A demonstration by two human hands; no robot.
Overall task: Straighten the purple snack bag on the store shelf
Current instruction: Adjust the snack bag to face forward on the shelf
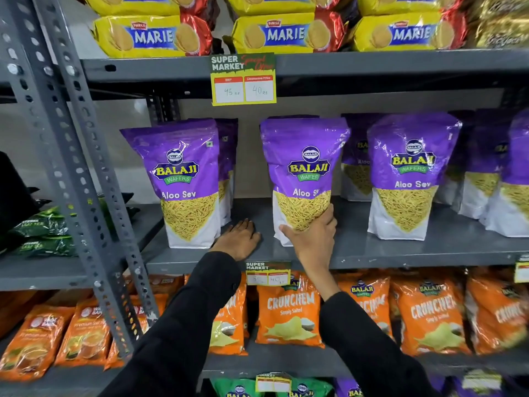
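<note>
A purple Aloo Sev snack bag (305, 170) stands upright in the middle of the grey shelf (400, 253). My right hand (313, 236) grips its lower front, thumb on the left and fingers wrapped round the right side. My left hand (239, 237) lies flat, palm down, on the shelf just left of that bag, holding nothing. It rests beside the base of another purple bag (183, 181) standing at the left. A third purple bag (409, 173) stands to the right, with more behind.
A slotted grey upright post (74, 167) runs down the left. Yellow Marie biscuit packs (286, 32) fill the shelf above, with a price tag (243, 80) hanging from its edge. Orange Crunchem bags (289, 310) line the shelf below. Green packs (43, 233) lie at far left.
</note>
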